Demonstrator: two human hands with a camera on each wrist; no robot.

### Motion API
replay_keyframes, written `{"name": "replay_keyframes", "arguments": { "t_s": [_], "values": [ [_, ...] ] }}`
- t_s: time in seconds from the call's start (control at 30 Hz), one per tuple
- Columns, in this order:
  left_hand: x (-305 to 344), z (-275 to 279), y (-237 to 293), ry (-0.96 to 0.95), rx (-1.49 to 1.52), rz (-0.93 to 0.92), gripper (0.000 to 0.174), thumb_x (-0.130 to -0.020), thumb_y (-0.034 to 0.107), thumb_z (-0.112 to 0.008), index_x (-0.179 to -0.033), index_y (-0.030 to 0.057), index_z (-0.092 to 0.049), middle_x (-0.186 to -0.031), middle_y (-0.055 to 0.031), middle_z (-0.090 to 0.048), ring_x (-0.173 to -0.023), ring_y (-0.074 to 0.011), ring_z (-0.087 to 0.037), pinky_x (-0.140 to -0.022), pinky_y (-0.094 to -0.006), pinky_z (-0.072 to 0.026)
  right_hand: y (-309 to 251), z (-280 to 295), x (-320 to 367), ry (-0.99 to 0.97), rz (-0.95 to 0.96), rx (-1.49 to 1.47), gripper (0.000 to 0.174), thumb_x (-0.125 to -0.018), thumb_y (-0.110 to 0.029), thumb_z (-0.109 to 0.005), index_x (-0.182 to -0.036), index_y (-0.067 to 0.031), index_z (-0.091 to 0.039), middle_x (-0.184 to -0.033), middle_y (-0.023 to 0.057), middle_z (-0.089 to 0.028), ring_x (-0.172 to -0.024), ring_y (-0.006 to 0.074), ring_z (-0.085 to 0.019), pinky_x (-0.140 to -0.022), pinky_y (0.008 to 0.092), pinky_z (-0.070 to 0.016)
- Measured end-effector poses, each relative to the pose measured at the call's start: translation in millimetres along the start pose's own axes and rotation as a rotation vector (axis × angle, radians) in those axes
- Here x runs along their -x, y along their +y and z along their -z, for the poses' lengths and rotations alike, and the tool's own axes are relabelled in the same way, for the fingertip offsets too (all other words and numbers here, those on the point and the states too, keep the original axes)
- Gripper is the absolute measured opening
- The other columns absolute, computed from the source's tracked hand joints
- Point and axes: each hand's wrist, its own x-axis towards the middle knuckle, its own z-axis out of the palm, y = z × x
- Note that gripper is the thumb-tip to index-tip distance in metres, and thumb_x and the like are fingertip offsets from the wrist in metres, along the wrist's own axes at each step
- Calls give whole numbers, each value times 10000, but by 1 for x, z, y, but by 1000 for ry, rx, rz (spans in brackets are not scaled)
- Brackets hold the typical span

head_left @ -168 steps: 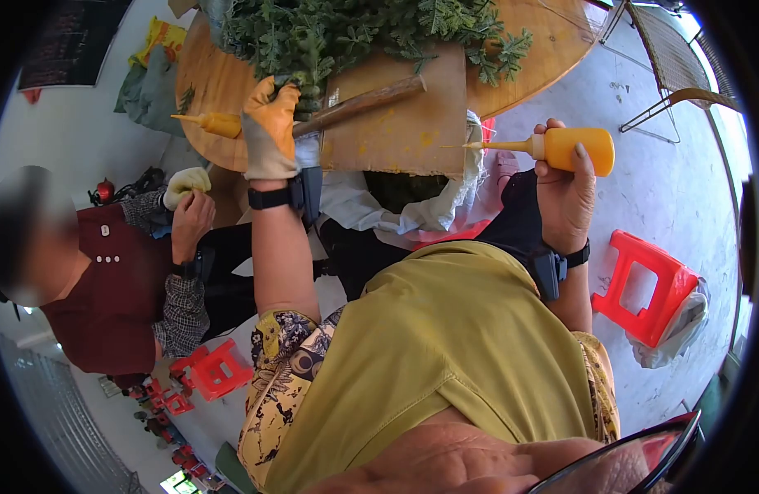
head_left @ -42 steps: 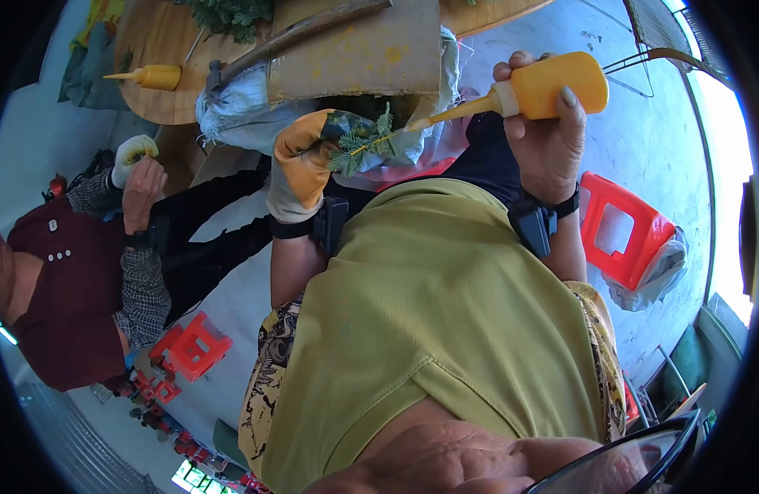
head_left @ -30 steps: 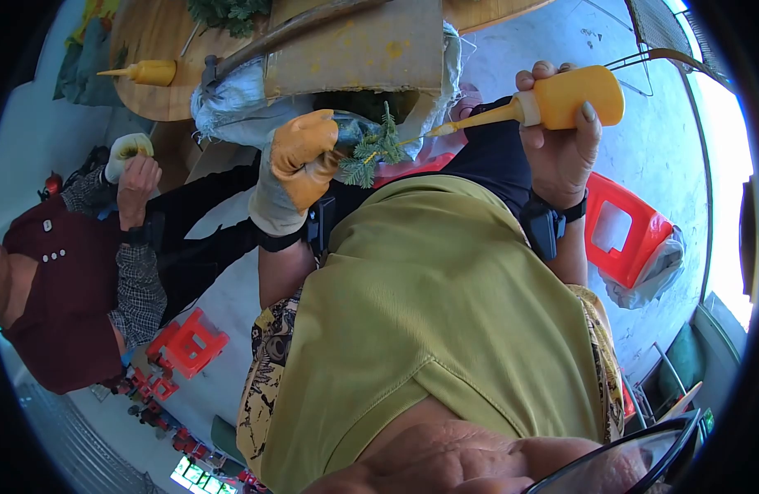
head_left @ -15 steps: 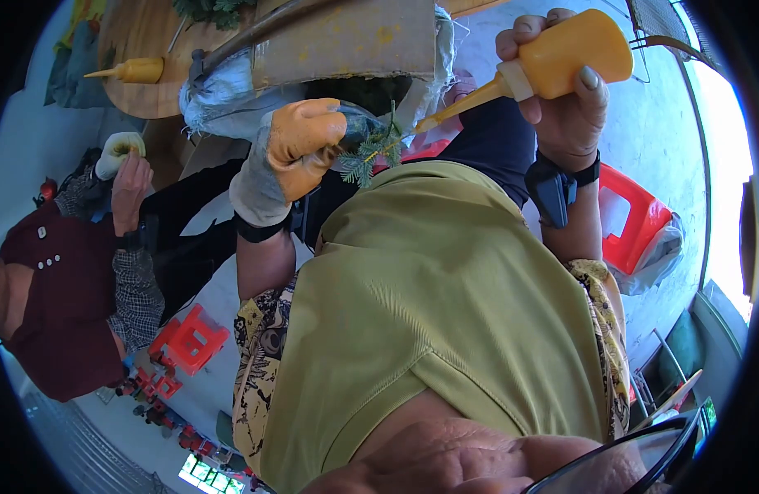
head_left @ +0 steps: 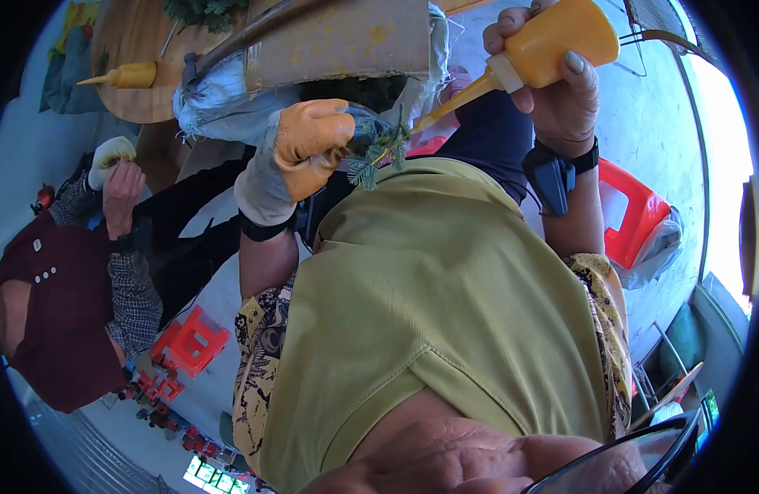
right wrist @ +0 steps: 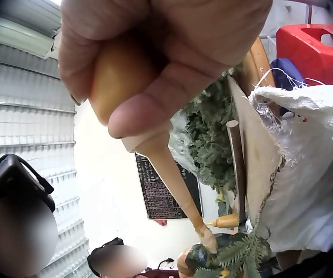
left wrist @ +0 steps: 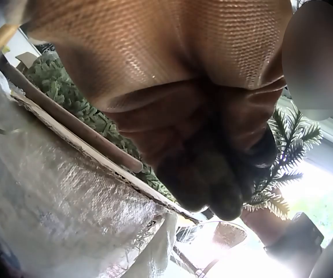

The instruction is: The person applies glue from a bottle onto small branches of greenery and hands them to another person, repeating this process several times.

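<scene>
My left hand (head_left: 301, 152), in an orange and grey glove, pinches a small green fir sprig (head_left: 379, 161) in front of my chest. The sprig's needles stick out past the dark fingertips in the left wrist view. My bare right hand (head_left: 567, 103) grips a yellow squeeze bottle (head_left: 565, 39), tilted with its long nozzle (head_left: 457, 103) slanting down toward the sprig. In the right wrist view the nozzle's smeared tip (right wrist: 207, 237) overlaps the gloved fingers right beside the sprig (right wrist: 241, 255).
A cardboard sheet (head_left: 338, 45) with yellow spots lies over a white woven sack (head_left: 219, 90). A hammer (head_left: 256, 31) rests across it. On the wooden table (head_left: 124, 41) are another yellow bottle (head_left: 134, 76) and fir branches (head_left: 205, 11). A person (head_left: 58, 305) sits at the left; a red stool (head_left: 635, 210) stands right.
My left hand has come from the table's branches to my front with a fir sprig. My right hand has raised and tilted the bottle, its nozzle now angled down at the sprig.
</scene>
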Motion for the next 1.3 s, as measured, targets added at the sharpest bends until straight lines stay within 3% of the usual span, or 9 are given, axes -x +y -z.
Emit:
{"name": "replay_keyframes", "arguments": {
  "t_s": [0.3,0.4,0.47,0.9,1.0,1.07,1.1,1.17,1.3],
  "values": [
    [-3,-5,2,85,-25,-17,236,-742,-6,-665,-949,65,-578,-874,-159,-598,-720,-401,-587,-626,-399,-494,-3,3,-6,31,-33,36,514,-804,-205,-708,-1198,-30,-428,-1053,252,-585,-727,339,-648,-397,270,-507],
    [-14,-1,8,13,13,-43,208,-727,-10,-653,-906,59,-575,-821,-154,-575,-677,-382,-571,-584,-391,-475,-11,-21,-7,172,-115,-34,507,-802,-204,-707,-1193,-23,-439,-1039,259,-589,-708,327,-650,-390,261,-501],
    [-15,0,10,-38,54,-5,186,-710,-8,-647,-868,51,-567,-783,-149,-552,-635,-362,-554,-547,-378,-452,-8,-11,-8,113,-105,25,502,-802,-204,-706,-1190,-19,-446,-1028,263,-591,-687,321,-649,-383,259,-496],
    [-3,-6,-2,22,-58,-43,201,-722,51,-664,-909,64,-591,-906,-155,-615,-761,-382,-616,-656,-413,-520,-9,2,-8,86,-113,102,475,-808,-202,-697,-1170,8,-473,-997,283,-605,-507,264,-613,-370,251,-485],
    [-3,0,1,-43,10,-15,193,-733,44,-659,-914,70,-595,-922,-151,-613,-752,-378,-615,-658,-397,-521,-9,6,-7,57,-95,116,477,-813,-209,-691,-1177,7,-471,-1012,275,-604,-547,272,-625,-381,251,-491],
    [4,6,-2,-145,-30,58,312,-814,21,-661,-1091,139,-578,-1063,-179,-644,-912,-373,-626,-783,-404,-495,-6,3,-4,111,-58,92,470,-820,-217,-683,-1178,2,-473,-1022,267,-604,-568,274,-627,-390,253,-492],
    [4,3,-3,-146,-30,56,312,-814,21,-661,-1091,139,-578,-1063,-179,-644,-912,-373,-626,-783,-404,-495,-5,3,-2,165,-21,68,463,-826,-225,-674,-1179,-2,-475,-1033,259,-604,-588,276,-630,-398,254,-494],
    [3,-4,-3,42,39,-32,262,-755,-18,-678,-975,96,-594,-938,-137,-621,-791,-369,-634,-679,-384,-526,-3,12,-1,177,-4,52,456,-833,-231,-665,-1182,-6,-476,-1042,252,-603,-601,276,-628,-405,255,-492],
    [4,-3,-2,34,-28,-87,317,-749,-27,-702,-1013,103,-584,-943,-132,-626,-804,-367,-640,-688,-395,-531,-3,23,2,129,-34,-7,439,-851,-238,-642,-1191,-15,-478,-1055,243,-603,-614,273,-622,-408,256,-483]
  ]
}}
